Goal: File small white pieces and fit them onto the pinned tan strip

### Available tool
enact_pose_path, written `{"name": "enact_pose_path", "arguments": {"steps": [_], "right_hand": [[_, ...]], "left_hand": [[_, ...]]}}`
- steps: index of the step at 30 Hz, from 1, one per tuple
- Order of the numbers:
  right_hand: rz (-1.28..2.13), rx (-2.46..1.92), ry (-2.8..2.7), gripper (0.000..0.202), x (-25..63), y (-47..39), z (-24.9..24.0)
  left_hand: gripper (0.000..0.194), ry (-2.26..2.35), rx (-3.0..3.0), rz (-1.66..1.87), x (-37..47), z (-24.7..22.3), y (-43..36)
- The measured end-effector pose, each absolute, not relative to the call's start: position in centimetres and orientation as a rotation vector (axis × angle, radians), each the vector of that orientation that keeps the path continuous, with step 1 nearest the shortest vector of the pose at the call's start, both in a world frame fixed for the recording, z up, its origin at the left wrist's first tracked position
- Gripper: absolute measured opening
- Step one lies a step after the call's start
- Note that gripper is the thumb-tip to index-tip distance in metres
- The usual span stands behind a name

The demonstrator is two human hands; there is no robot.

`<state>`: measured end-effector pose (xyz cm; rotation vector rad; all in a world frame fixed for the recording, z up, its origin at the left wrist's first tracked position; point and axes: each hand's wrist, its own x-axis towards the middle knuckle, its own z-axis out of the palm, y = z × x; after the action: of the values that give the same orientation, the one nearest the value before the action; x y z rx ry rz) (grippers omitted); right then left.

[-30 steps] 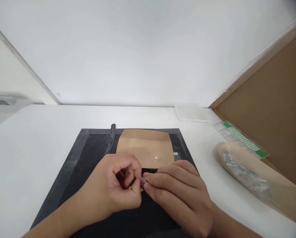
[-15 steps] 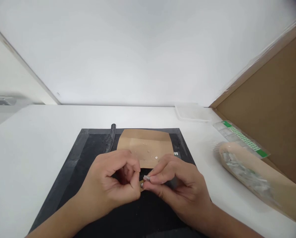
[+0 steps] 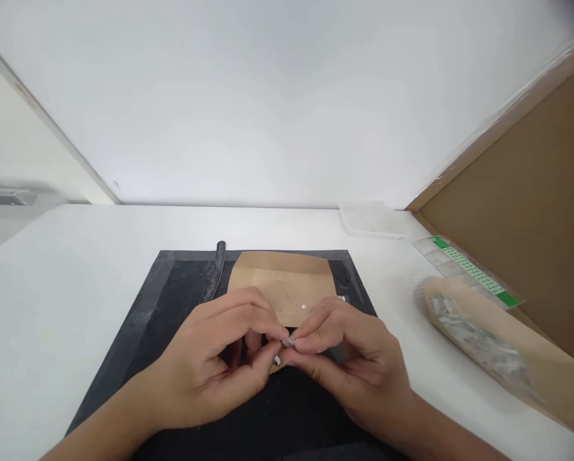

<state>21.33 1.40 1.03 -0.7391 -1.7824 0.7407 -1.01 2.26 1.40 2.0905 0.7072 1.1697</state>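
Observation:
My right hand (image 3: 349, 358) pinches a small pale translucent piece (image 3: 289, 343) between thumb and fingers. The fingertips of my left hand (image 3: 224, 352) meet the left end of that same piece. Just below the fingertips shows a small brown item with a shiny bit (image 3: 277, 361), partly hidden by both hands; which hand holds it is hard to tell. Behind the hands, a brown sheet (image 3: 282, 269) lies on a black mat (image 3: 172, 288), with a small white disc (image 3: 303, 307) and tiny crumbs on it.
A black curved rod (image 3: 218, 269) lies on the mat's left part. To the right are a brown tray (image 3: 556, 384) with a bag of pale pieces (image 3: 479, 339), a clear case with green strips (image 3: 479, 272), and a clear lid (image 3: 373, 219) farther back.
My left fingertips have moved right and now touch the pale piece, which my right hand still pinches. The gap between the two hands has closed.

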Motion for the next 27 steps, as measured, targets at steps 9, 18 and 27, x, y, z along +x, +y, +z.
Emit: {"name": "enact_pose_path", "arguments": {"steps": [9, 18, 27], "right_hand": [[0.896, -0.733, -1.761, 0.019, 21.8, 1.5, 0.9], [1.197, -0.832, -1.656, 0.019, 21.6, 1.5, 0.8], [1.607, -0.796, -1.298, 0.025, 21.1, 1.3, 0.5]], "left_hand": [[0.020, 0.562, 2.166, 1.148, -1.7, 1.6, 2.6], [0.021, 0.575, 2.531, 1.100, -2.6, 1.9, 2.6], [0.007, 0.703, 2.677, 1.320, -2.1, 2.0, 2.0]]}}
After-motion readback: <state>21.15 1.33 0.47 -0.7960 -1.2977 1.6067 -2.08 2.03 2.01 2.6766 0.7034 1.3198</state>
